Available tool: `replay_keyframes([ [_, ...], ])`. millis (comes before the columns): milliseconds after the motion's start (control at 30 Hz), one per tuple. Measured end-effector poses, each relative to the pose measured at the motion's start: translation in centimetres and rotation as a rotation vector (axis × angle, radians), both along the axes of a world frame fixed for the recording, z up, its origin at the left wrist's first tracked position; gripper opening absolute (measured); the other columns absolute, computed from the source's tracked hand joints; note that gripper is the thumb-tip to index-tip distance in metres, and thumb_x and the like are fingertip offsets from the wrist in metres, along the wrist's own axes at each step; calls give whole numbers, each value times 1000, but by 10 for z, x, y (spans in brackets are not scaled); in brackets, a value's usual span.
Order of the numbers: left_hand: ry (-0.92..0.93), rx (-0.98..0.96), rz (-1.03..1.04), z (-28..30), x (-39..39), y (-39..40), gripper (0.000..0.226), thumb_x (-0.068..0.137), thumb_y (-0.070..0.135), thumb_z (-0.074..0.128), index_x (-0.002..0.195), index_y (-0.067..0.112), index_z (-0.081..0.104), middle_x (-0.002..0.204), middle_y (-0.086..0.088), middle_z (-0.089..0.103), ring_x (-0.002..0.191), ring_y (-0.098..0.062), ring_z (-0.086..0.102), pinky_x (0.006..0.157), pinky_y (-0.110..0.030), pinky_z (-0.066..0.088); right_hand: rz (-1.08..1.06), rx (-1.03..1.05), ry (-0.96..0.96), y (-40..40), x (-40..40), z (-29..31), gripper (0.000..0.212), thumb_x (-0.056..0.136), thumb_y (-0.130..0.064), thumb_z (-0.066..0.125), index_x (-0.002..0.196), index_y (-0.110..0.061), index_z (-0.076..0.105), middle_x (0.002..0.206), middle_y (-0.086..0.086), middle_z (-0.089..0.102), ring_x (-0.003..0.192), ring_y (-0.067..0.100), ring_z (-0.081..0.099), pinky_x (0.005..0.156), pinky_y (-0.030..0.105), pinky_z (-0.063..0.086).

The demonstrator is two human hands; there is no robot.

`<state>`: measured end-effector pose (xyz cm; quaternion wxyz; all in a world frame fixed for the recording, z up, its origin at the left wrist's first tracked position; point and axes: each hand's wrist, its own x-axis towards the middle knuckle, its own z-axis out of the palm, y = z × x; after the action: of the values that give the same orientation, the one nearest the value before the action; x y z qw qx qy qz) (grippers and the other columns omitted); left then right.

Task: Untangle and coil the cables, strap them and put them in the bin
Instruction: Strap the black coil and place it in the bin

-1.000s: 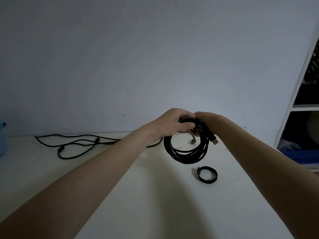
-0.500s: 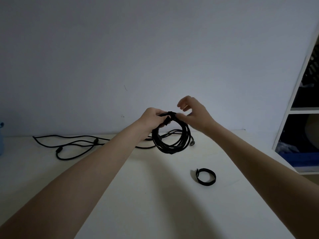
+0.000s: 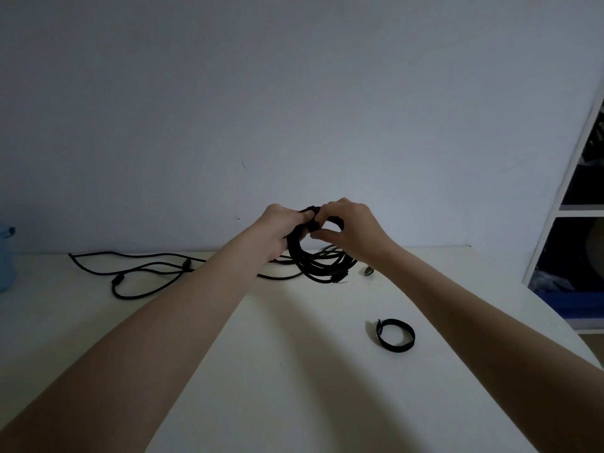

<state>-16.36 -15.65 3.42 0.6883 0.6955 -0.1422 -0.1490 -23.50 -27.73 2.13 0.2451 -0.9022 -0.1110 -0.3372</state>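
Note:
A black coiled cable (image 3: 318, 266) hangs upright above the far middle of the white table (image 3: 294, 371). My left hand (image 3: 279, 228) grips the coil's top left. My right hand (image 3: 351, 228) pinches a black strap (image 3: 314, 223) wrapped round the coil's top. The coil's lower loops touch the table, and a silver plug (image 3: 368, 272) lies just right of it. A second black cable (image 3: 137, 273) sprawls loose across the far left. A spare black strap loop (image 3: 395, 335) lies on the table at the right.
A blue container (image 3: 6, 256) stands at the table's far left edge. A white shelf unit (image 3: 575, 210) with dark contents and a blue item stands to the right. A plain wall closes off the back of the table.
The coil has shifted left and dropped lower. My right hand opened away from it half a second ago and has now come back to pinch the strap on its top.

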Motion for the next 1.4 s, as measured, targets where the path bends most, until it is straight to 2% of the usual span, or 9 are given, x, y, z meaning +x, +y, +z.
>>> replay_keyframes([
  [233, -43, 109, 8, 2, 12, 6, 17, 89, 5, 62, 99, -7, 59, 74, -13, 60, 57, -15, 57, 55, -20, 51, 65, -112, 89, -2, -4, 3, 5, 77, 2, 69, 82, -1, 68, 70, -14, 58, 70, -5, 56, 66, 7, 38],
  [333, -147, 211, -26, -2, 12, 8, 13, 90, 8, 63, 91, -4, 62, 69, -9, 58, 55, -13, 52, 48, -17, 46, 62, -83, 92, 0, -1, 8, 12, 77, -3, 71, 75, 5, 63, 74, 11, 69, 73, 28, 64, 70, 34, 51],
  [400, -176, 232, -76, -5, 8, 7, 8, 91, 8, 61, 88, 0, 61, 68, -8, 60, 60, -14, 52, 48, -16, 41, 64, -23, 87, -1, 1, 13, 16, 77, -5, 72, 72, 3, 60, 75, 16, 69, 75, 33, 64, 72, 44, 51],
  [600, -111, 146, -173, -6, 2, 7, 15, 88, 3, 63, 98, 9, 53, 77, -9, 68, 60, -7, 66, 45, -13, 38, 77, 194, 140, -7, -3, 20, 13, 81, 0, 67, 73, -1, 56, 79, 14, 69, 69, 15, 66, 68, 27, 52],
  [733, -183, 221, -303, -4, -7, 4, 4, 90, 6, 60, 93, 9, 62, 73, -3, 68, 59, -1, 62, 50, -12, 39, 6, 314, 155, -14, -3, 16, 18, 82, -3, 65, 70, -9, 53, 74, -2, 63, 72, 18, 63, 70, 24, 47],
  [833, -227, 234, -357, 1, -10, 3, 8, 93, 5, 55, 90, 9, 61, 79, -5, 66, 58, 1, 59, 52, -13, 40, 39, 478, 179, -20, -8, 14, 22, 85, -3, 63, 68, -11, 51, 76, 5, 66, 72, 25, 63, 69, 33, 52],
  [1033, -399, 306, -422, 8, -13, 7, 12, 96, 7, 51, 90, 12, 60, 79, 1, 66, 70, -5, 55, 62, -18, 39, 45, 758, 321, -21, -18, 27, 22, 87, -2, 62, 69, -6, 49, 69, 12, 58, 40, 10, 50, 35, 15, 34],
  [1300, -535, 398, -383, 4, -16, 5, 7, 91, 18, 62, 92, 11, 62, 86, -4, 66, 72, -12, 51, 65, -19, 40, -61, 869, 457, -21, -11, 28, 17, 85, -1, 64, 82, -10, 51, 56, 8, 59, 47, 19, 54, 42, 22, 41],
  [1400, -597, 442, -338, 2, -14, 5, 8, 88, 15, 65, 93, 11, 61, 92, -11, 66, 74, -12, 54, 65, -17, 42, -54, 832, 480, -19, -9, 27, 11, 87, 2, 60, 83, -8, 55, 68, 12, 62, 55, 20, 59, 54, 24, 49],
])
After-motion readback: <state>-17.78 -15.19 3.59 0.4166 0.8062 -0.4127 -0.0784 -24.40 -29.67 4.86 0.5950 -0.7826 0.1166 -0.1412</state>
